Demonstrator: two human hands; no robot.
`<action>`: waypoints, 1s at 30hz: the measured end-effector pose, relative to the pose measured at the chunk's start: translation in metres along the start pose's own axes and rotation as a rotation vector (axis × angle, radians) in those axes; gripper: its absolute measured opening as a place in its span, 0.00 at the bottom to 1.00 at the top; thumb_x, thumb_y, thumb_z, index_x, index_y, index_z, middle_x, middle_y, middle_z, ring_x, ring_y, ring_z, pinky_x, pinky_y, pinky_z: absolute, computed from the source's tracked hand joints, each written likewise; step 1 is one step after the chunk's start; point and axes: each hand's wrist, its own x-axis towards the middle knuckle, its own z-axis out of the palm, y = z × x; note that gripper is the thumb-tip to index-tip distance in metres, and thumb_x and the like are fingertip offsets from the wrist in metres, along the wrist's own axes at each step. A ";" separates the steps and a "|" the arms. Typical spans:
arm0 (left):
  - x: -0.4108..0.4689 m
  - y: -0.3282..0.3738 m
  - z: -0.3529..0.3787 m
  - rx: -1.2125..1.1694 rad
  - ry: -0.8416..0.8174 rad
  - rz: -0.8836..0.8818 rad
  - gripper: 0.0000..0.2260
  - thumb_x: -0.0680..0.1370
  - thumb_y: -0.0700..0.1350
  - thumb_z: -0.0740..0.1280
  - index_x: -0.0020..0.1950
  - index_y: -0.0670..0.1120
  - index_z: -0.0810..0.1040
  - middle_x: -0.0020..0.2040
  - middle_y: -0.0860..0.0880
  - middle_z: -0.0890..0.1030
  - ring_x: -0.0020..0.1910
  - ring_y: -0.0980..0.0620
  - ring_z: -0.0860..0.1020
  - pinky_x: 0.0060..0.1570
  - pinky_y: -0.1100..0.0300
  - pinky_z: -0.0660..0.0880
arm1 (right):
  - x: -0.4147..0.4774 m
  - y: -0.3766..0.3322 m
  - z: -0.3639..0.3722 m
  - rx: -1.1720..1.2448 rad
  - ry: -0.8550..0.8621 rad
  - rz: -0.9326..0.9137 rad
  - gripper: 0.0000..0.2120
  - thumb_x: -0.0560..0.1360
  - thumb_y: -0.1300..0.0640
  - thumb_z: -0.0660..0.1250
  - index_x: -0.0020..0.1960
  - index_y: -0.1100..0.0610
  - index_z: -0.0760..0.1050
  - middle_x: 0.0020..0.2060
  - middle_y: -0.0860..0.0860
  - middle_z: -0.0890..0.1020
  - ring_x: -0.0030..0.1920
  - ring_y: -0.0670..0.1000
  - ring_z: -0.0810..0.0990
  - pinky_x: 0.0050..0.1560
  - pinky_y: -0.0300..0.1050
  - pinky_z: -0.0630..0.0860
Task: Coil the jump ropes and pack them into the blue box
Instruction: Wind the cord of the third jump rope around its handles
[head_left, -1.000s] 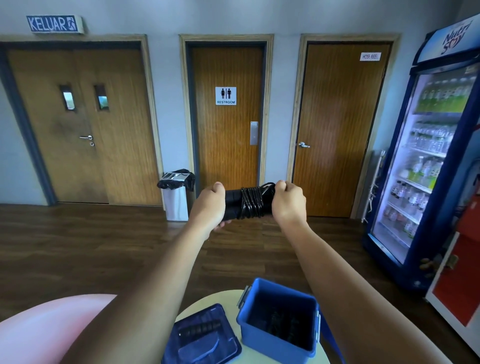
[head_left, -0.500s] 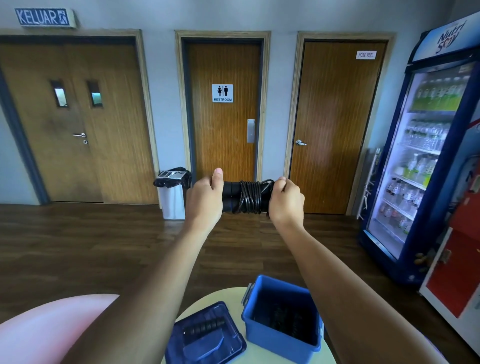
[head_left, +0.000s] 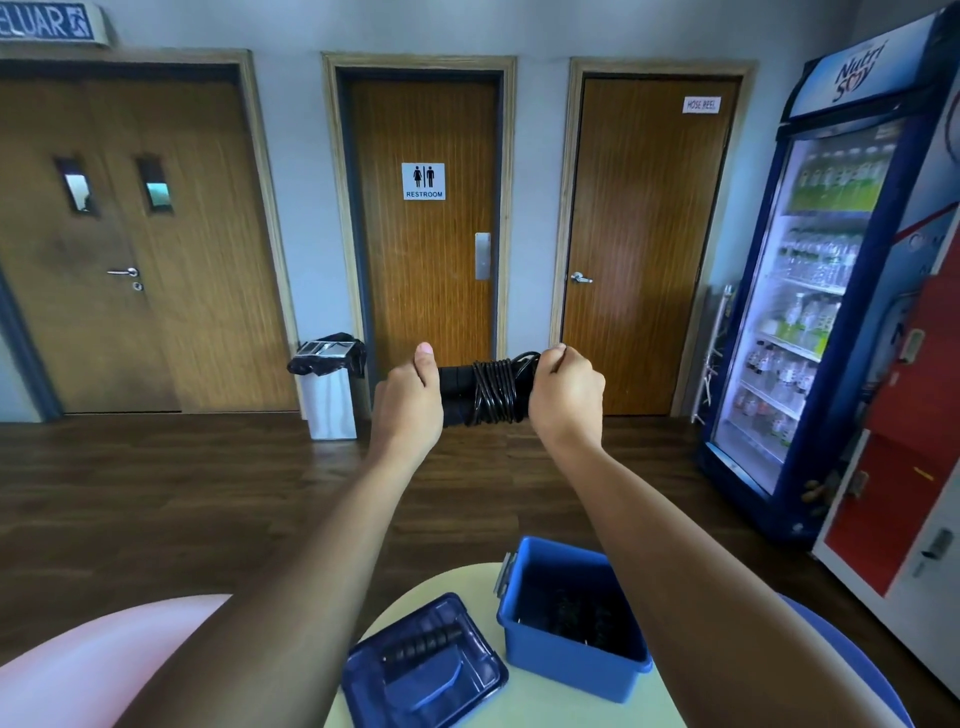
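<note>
I hold a black jump rope (head_left: 485, 392) out at arm's length, its cord wound tightly around the two handles laid side by side. My left hand (head_left: 408, 397) grips the handles' left end, thumb up. At the right end my right hand (head_left: 566, 392) pinches the cord's loose loop. Below, the open blue box (head_left: 563, 652) stands on a small round table (head_left: 519, 701), with dark rope lying inside it. The blue lid (head_left: 423, 670) lies upside down to the box's left, a black handle-like piece on it.
A pink rounded seat (head_left: 98, 654) sits at lower left and a blue one (head_left: 852, 654) at lower right. Ahead are three wooden doors and a bin (head_left: 330, 382) with a black bag. A drinks fridge (head_left: 826, 291) stands on the right.
Both hands have held the wound rope at about the same height. The right hand shifted slightly on the cord's end loop, and my head drifted a little to the right.
</note>
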 end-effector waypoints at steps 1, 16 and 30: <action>0.001 -0.002 0.000 -0.006 -0.005 -0.006 0.27 0.86 0.55 0.46 0.36 0.44 0.73 0.32 0.45 0.75 0.40 0.40 0.78 0.37 0.51 0.68 | -0.002 0.000 0.002 -0.008 0.010 -0.009 0.21 0.85 0.52 0.48 0.40 0.57 0.73 0.32 0.53 0.77 0.31 0.50 0.75 0.31 0.44 0.67; -0.006 -0.012 -0.013 -0.081 -0.703 0.060 0.17 0.84 0.61 0.55 0.61 0.54 0.77 0.57 0.57 0.80 0.55 0.54 0.79 0.55 0.56 0.75 | -0.010 0.016 -0.014 -0.208 -0.067 -0.126 0.22 0.85 0.52 0.50 0.34 0.53 0.66 0.29 0.51 0.74 0.28 0.47 0.71 0.27 0.40 0.63; -0.022 -0.021 0.088 -0.206 -1.051 0.060 0.40 0.59 0.75 0.73 0.61 0.49 0.78 0.53 0.47 0.86 0.52 0.46 0.85 0.60 0.39 0.78 | 0.040 0.108 -0.039 -0.088 -0.386 0.222 0.28 0.83 0.38 0.48 0.58 0.58 0.78 0.50 0.56 0.82 0.45 0.50 0.81 0.35 0.39 0.77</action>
